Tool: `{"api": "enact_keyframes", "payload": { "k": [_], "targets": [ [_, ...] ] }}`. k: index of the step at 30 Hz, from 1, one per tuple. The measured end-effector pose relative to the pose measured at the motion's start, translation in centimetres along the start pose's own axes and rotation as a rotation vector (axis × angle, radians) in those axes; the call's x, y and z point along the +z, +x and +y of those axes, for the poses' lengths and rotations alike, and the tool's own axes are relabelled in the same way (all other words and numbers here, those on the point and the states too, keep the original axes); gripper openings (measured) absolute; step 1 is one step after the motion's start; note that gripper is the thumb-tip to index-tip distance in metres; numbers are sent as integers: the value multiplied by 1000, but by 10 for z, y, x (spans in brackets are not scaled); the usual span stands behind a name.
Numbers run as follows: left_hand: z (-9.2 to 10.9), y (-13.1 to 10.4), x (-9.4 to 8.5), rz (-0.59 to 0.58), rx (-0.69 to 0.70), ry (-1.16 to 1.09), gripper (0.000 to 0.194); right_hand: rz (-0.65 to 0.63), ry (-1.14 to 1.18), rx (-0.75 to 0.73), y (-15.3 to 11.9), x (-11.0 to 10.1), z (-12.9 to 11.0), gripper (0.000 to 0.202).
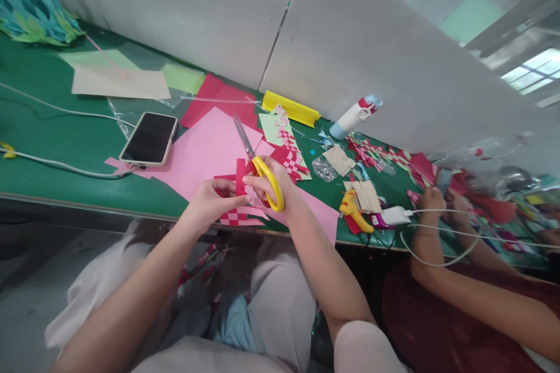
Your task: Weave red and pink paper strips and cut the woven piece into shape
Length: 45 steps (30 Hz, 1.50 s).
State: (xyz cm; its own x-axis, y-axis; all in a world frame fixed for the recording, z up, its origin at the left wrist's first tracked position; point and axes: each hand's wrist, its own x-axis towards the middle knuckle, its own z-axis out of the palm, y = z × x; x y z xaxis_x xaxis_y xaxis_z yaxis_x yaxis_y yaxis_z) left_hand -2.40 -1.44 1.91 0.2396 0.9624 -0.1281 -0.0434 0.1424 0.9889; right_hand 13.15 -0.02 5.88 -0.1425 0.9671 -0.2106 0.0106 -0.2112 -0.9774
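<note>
My left hand (213,201) is closed on a red-and-pink woven paper piece (231,218) at the table's front edge, thumb and fingers pinched together. An upright red paper strip (240,173) rises from this weave. Yellow-handled scissors (276,187) rest in my right hand (286,186), their blades pointing up and away to the left. The right fingertips also touch the red strip and the weave. Pink paper sheets (201,148) lie beneath both hands, with a red sheet (225,96) behind them. Another checkered strip (289,148) lies beyond the right hand.
On the green table (65,154), a phone (149,139) with a white cable lies left. A yellow folded piece (291,109) and a bottle (355,116) stand near the partition (196,11). Right are a yellow glue gun (356,213), a white charger (394,215) and a co-worker's arms (464,285).
</note>
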Motion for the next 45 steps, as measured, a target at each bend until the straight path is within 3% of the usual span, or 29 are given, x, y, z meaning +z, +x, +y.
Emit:
{"api": "enact_keyframes", "payload": {
  "k": [8,23,32,41,45],
  "targets": [
    [-5,0,0,42,3,-29,26,11,21,-9,0,1,0,53],
    [-5,3,-4,-69,-71,-225,22,19,49,-14,-8,-2,-4,57],
    [-5,3,-4,-96,-57,-233,22,1,84,50,-3,-9,10,59],
    [-4,2,-2,61,-85,-308,27,52,101,-3,-13,-3,6,52],
    [3,1,-6,158,-86,-390,27,-78,181,103,-32,-11,8,37]
  ]
}}
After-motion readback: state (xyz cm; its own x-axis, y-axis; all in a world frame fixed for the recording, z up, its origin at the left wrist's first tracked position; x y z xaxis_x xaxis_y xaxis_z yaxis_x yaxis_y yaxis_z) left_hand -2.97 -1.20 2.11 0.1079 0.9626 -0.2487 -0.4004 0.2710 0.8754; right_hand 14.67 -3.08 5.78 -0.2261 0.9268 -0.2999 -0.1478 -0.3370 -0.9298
